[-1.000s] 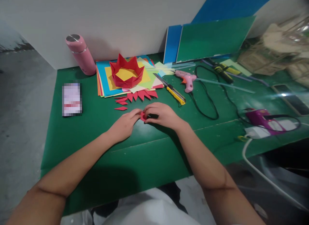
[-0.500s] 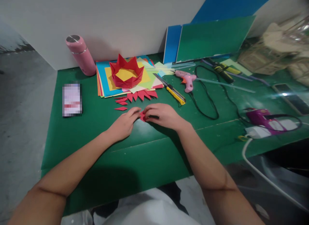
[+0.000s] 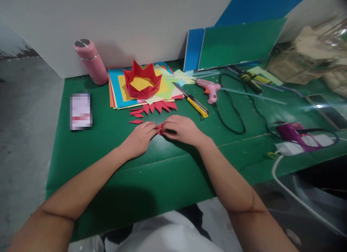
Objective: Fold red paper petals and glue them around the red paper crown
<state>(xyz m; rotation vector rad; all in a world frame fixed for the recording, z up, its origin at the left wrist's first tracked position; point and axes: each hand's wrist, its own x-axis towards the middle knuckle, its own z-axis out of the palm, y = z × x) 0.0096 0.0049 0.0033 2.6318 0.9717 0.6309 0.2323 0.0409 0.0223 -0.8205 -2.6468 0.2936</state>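
Observation:
A small piece of red paper is pinched between my two hands just above the green table. My left hand has its fingertips closed on the paper's left side. From the right, my right hand grips it with thumb and fingers, hiding most of it. Several folded red paper points lie in a row beyond my hands, and a single one rests nearer my left fingers. Behind them a red folded-paper ring with pointed tips sits on a stack of coloured paper.
Right of the stack lie a yellow utility knife with its blade out and a pink glue gun with a looping black cord. A pink bottle and a phone are at left. A power strip lies at right.
The red paper shows less between my fingers than before. My left fingers have flattened slightly, and my right hand has shifted a little to the left. Everything else is unmoved.

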